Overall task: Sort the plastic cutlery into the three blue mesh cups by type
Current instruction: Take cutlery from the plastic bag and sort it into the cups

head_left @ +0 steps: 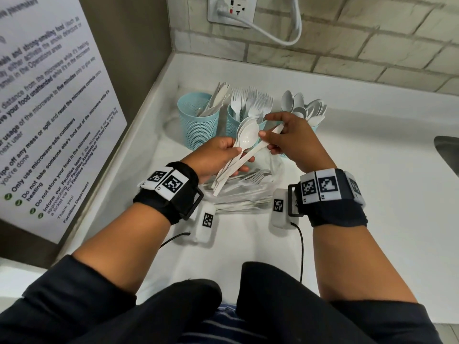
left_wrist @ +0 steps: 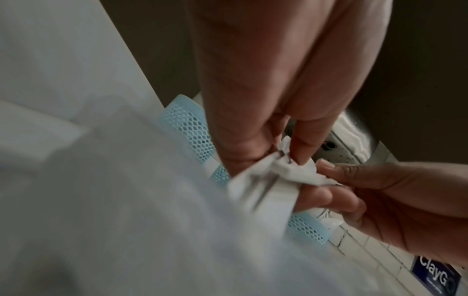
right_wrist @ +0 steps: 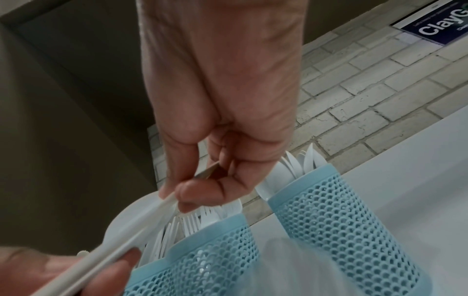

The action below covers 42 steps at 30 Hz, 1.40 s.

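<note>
Three blue mesh cups stand in a row at the back of the white counter: the left cup (head_left: pixel 198 120) holds knives, the middle cup (head_left: pixel 234 120) forks (right_wrist: pixel 192 220), and the right cup (head_left: pixel 315 126) spoons, partly hidden by my right hand. My left hand (head_left: pixel 238 157) grips a bundle of white spoons (head_left: pixel 247 137) and a knife (head_left: pixel 248 155) by the handles, just in front of the middle cup. My right hand (head_left: pixel 267 131) pinches the blade end of that knife between thumb and fingers (right_wrist: pixel 185 192). Both wrist views show the fingers closed on white plastic (left_wrist: pixel 291 172).
A clear bag of unsorted forks and other cutlery (head_left: pixel 243 192) lies on the counter under my hands. A wall sign (head_left: pixel 49 108) stands close on the left, tiled wall with a socket and cable (head_left: pixel 231 11) behind, and a sink edge (head_left: pixel 447 152) at far right.
</note>
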Each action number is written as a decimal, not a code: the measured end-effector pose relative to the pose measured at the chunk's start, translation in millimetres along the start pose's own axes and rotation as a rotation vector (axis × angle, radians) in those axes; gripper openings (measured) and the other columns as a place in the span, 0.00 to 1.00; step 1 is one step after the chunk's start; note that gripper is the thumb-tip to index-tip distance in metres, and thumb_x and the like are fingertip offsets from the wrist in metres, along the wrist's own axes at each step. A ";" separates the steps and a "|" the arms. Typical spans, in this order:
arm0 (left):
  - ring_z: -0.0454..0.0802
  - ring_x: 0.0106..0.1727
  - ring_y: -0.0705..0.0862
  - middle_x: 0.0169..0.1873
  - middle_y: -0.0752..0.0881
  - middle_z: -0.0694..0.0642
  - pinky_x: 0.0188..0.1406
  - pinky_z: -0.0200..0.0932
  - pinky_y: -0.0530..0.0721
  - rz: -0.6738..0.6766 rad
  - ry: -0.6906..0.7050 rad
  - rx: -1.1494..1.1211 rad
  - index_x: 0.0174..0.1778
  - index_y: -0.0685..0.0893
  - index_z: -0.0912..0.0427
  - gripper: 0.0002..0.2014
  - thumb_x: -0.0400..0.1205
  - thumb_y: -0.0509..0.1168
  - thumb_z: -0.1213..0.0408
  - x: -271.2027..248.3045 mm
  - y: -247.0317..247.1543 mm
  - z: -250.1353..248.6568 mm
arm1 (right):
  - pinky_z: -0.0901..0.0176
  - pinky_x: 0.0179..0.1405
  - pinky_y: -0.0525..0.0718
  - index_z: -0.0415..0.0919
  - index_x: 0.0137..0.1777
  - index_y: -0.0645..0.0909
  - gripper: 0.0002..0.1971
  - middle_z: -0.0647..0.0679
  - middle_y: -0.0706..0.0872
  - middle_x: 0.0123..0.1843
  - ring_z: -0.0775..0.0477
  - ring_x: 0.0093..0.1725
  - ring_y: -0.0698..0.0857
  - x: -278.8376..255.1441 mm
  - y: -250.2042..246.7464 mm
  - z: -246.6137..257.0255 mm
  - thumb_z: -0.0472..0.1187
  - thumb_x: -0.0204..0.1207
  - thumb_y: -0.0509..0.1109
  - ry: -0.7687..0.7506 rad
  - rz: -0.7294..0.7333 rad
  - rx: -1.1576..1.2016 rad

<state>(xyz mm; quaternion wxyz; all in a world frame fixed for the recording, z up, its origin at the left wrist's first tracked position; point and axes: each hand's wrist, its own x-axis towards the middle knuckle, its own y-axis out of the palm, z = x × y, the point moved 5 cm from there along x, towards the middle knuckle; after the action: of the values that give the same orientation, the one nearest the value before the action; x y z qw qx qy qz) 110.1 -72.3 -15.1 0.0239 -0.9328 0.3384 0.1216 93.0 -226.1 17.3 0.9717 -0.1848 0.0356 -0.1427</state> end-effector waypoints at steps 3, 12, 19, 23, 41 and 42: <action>0.40 0.30 0.88 0.42 0.87 0.55 0.25 0.32 0.83 -0.035 0.003 -0.010 0.63 0.77 0.66 0.12 0.87 0.53 0.68 -0.6 -0.4 -1.2 | 0.68 0.26 0.83 0.37 0.66 0.75 0.22 0.36 0.80 0.40 0.62 0.19 0.79 -0.5 0.5 0.7 0.34 0.73 0.74 -0.002 -0.011 0.008; 0.44 0.27 0.88 0.39 0.87 0.58 0.24 0.32 0.84 -0.106 -0.001 -0.091 0.61 0.78 0.66 0.12 0.86 0.55 0.65 -4.3 -8.3 2.5 | 0.67 0.20 0.80 0.38 0.59 0.69 0.12 0.43 0.84 0.34 0.59 0.18 0.79 0.3 -1.8 12.1 0.32 0.79 0.67 -0.012 -0.090 0.148; 0.37 0.17 0.75 0.34 0.84 0.55 0.16 0.28 0.71 -0.290 -0.003 -0.113 0.47 0.79 0.59 0.08 0.87 0.56 0.63 -9.3 -30.3 11.4 | 0.66 0.22 0.80 0.39 0.56 0.70 0.04 0.44 0.85 0.36 0.58 0.20 0.80 14.2 -21.0 69.3 0.33 0.83 0.59 -0.253 -0.340 0.252; 0.36 0.16 0.72 0.33 0.82 0.55 0.16 0.28 0.69 -0.301 -0.021 -0.128 0.43 0.78 0.59 0.10 0.87 0.55 0.63 -11.5 -33.6 15.1 | 0.64 0.27 0.84 0.41 0.56 0.69 0.05 0.50 0.81 0.36 0.55 0.25 0.81 19.0 -7.7 98.3 0.33 0.84 0.56 -0.416 -0.464 0.239; 0.40 0.19 0.76 0.34 0.86 0.58 0.16 0.30 0.71 -0.243 -0.121 -0.172 0.43 0.77 0.66 0.06 0.84 0.55 0.75 -14.7 -33.5 19.9 | 0.46 0.70 0.59 0.59 0.71 0.74 0.17 0.46 0.59 0.81 0.36 0.77 0.56 43.2 77.5 72.1 0.50 0.84 0.56 -0.323 -0.089 -0.903; 0.40 0.20 0.77 0.34 0.87 0.57 0.16 0.30 0.72 -0.226 -0.120 -0.188 0.43 0.78 0.65 0.07 0.84 0.56 0.74 -14.3 -33.3 20.1 | 0.46 0.71 0.59 0.58 0.73 0.72 0.18 0.46 0.59 0.81 0.37 0.77 0.56 43.0 69.0 73.6 0.50 0.84 0.55 -0.283 -0.139 -0.829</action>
<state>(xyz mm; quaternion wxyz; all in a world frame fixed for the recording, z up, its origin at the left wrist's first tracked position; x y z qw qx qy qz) 116.4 -35.2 -32.3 -0.0297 -0.9541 0.2165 0.2048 161.4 -151.3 59.5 0.7988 -0.5786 -0.0559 -0.1547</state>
